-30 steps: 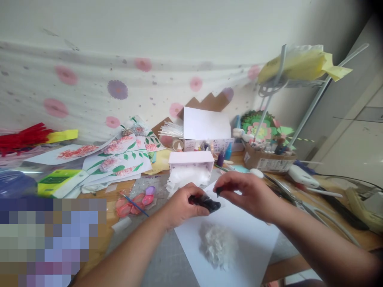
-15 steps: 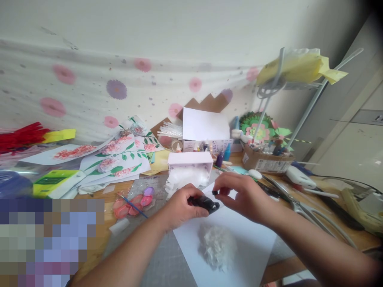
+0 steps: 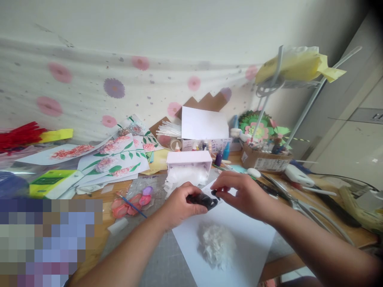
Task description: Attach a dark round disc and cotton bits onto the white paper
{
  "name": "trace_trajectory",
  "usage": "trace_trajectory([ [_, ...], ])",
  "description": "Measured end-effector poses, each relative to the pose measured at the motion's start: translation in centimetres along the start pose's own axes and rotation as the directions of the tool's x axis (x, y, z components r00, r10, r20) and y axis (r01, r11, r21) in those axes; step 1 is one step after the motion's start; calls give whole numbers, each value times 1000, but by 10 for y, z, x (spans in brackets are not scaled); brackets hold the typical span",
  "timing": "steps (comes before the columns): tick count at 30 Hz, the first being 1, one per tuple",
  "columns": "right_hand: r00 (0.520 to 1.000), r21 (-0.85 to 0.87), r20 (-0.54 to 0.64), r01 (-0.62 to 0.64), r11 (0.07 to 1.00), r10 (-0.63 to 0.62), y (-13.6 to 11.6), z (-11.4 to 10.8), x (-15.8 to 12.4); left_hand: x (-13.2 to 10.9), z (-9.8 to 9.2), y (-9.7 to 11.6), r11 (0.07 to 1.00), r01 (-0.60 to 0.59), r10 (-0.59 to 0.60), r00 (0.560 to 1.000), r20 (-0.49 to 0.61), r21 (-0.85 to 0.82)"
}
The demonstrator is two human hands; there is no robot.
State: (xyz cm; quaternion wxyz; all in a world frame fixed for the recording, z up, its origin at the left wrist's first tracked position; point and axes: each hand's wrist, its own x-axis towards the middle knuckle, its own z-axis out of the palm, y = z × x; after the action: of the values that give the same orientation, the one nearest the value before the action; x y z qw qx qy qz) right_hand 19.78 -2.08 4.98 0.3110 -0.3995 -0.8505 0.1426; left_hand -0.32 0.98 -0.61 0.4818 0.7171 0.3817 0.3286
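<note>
So, a shiny, dark black lump [image 3: 206,200] is sitting in mid-scene, up above the far part of a big white paper sheet [image 3: 248,235]. Can't tell what it's made of, since fingers are covering part of it. The left hand [image 3: 181,204] is curling mostly closed around it, thumb along the near side. Just to the right, the right hand [image 3: 242,195] is pinching a tiny dark black bit [image 3: 214,194] between thumb and fingertips, nearly closed.

Below the hands, a ruffled, fluffy white heap [image 3: 217,244] is resting on the paper, which is lying partly over a flat grey mat [image 3: 149,255]. On the far side of the hands, a white open-fronted box [image 3: 189,157] is standing with crumpled white sheets [image 3: 185,177] spilling out front. Over left, a thin blue paintbrush [image 3: 134,205] is lying across some coral-pink plastic pieces [image 3: 119,210]. Off to the right, big grey metal scissors [image 3: 302,209] are lying near a brown cardboard box [image 3: 266,161] that's holding a bunch of tools.
</note>
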Motion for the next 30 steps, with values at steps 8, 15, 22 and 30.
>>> trace_trajectory([
  [8,998,19,-40,55,998,-54,3,1,0,0,0,0,999,-10,12,998,-61,34],
  [15,995,282,80,-76,956,55,7,-1,1,-1,0,5,997,-36,43,992,-119,61],
  [22,996,287,89,-48,957,23,8,6,3,1,2,4,995,-39,50,991,-120,90],
  [30,993,336,-54,-84,938,108,12,24,6,-1,4,3,992,16,10,979,-204,123],
])
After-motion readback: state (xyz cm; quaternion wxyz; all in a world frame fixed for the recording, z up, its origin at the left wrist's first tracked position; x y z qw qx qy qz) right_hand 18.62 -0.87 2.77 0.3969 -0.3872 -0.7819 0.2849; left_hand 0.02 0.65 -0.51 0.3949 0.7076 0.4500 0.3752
